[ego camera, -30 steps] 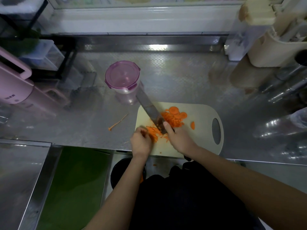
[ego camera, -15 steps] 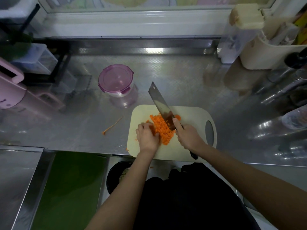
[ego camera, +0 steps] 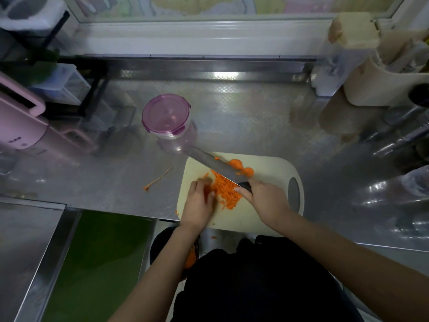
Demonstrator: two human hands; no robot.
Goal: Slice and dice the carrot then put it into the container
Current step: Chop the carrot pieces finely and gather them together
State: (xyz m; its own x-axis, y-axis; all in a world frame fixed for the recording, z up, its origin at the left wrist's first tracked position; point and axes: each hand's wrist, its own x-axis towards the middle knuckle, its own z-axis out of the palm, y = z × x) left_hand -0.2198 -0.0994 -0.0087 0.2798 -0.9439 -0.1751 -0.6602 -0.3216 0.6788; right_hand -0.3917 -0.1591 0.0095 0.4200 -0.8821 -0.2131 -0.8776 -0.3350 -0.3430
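right hand (ego camera: 264,201) gripping knife (ego camera: 213,162), left hand (ego camera: 197,205) beside diced carrot (ego camera: 226,189)

You worked on a silvery steel surface (ego camera: 243,126), embossed with a fine diamond grain and glossy enough to throw back bright glare. Your cream plastic cutting board (ego camera: 267,168) looked smooth and matt. The broad knife (ego camera: 213,162) had a polished, mirror-like metal blade and a dark matt handle (ego camera: 246,185). The round clear plastic container (ego camera: 171,135) wore a translucent purple lid (ego camera: 165,113), smooth and shiny. The diced orange carrot (ego camera: 226,189) looked rough and moist. The pink plastic appliance (ego camera: 21,129) had a soft sheen.
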